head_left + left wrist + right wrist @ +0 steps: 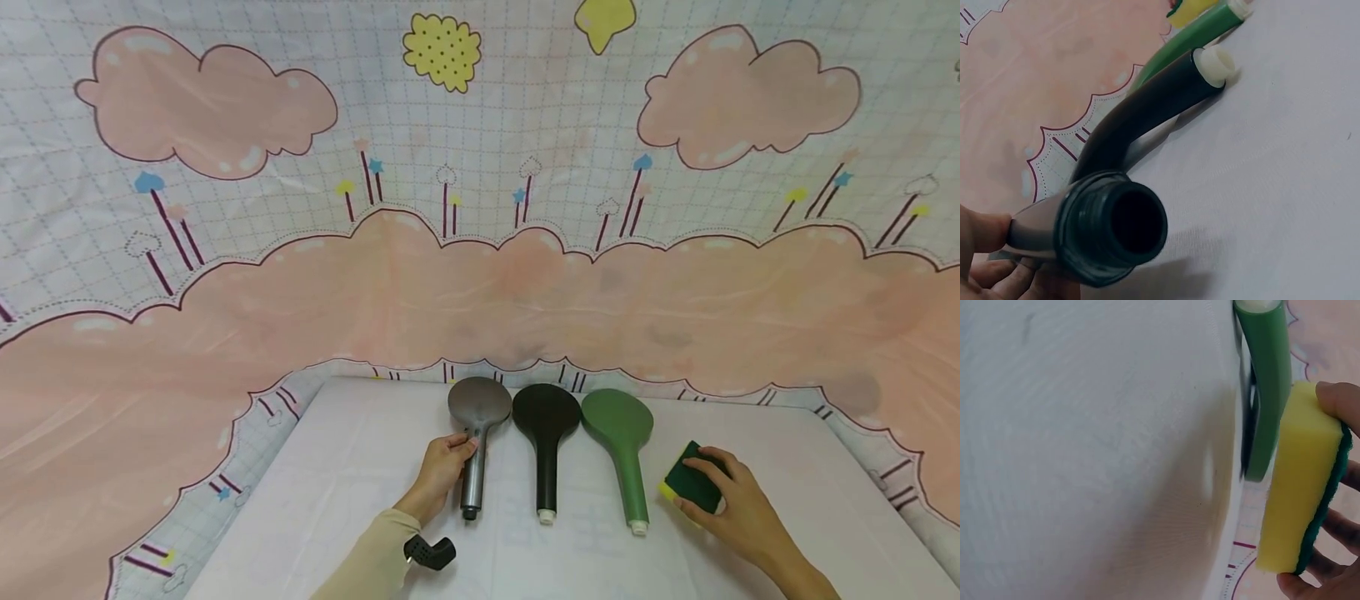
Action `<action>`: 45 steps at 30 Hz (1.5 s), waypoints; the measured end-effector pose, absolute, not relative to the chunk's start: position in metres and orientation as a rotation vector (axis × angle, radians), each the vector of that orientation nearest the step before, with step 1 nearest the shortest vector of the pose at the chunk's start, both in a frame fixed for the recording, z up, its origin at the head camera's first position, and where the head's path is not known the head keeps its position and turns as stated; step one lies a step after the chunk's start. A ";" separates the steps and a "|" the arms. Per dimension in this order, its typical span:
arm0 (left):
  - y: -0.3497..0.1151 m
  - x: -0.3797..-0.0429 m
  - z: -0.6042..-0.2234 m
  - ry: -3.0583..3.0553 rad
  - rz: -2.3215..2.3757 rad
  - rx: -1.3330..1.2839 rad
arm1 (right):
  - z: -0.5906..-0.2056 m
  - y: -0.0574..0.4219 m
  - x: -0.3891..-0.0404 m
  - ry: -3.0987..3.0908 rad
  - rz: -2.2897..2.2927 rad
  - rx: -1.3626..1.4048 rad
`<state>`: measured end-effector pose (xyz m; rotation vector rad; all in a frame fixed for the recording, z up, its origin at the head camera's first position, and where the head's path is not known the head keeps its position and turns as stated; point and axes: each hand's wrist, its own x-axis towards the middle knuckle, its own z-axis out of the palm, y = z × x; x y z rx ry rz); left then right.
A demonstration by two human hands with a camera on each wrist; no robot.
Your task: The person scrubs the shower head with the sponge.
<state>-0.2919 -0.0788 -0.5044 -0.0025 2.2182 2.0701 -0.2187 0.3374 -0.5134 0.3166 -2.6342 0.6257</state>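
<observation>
At the left of the row, my left hand [437,477] grips the handle of a grey shower head [478,405], thumb and fingers round it. The left wrist view shows its dark threaded end [1138,225] facing the camera. Beside it lies a black shower head [547,414] with a white end piece, then a green shower head [618,418], also white-tipped. Right of the green one, my right hand [738,507] holds a sponge [693,482] between thumb and fingers. In the right wrist view the sponge [1300,494] has a yellow foam body and a dark green scouring side.
All three shower heads lie face down, handles toward me, on a white-covered table [360,450]. Behind and around the table hangs a patterned cloth [525,300] with pink clouds. A small black device [430,552] sits at my left wrist.
</observation>
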 end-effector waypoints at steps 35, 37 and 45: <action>-0.078 -0.313 -0.527 2.727 1.720 -0.051 | -0.520 0.341 -0.221 -2.891 0.558 0.254; -0.078 -0.313 -0.528 2.744 1.706 -0.048 | -0.520 0.342 -0.221 -2.898 0.552 0.258; -0.089 -0.316 -0.524 2.816 1.657 0.007 | -0.511 0.344 -0.223 -2.840 0.528 0.318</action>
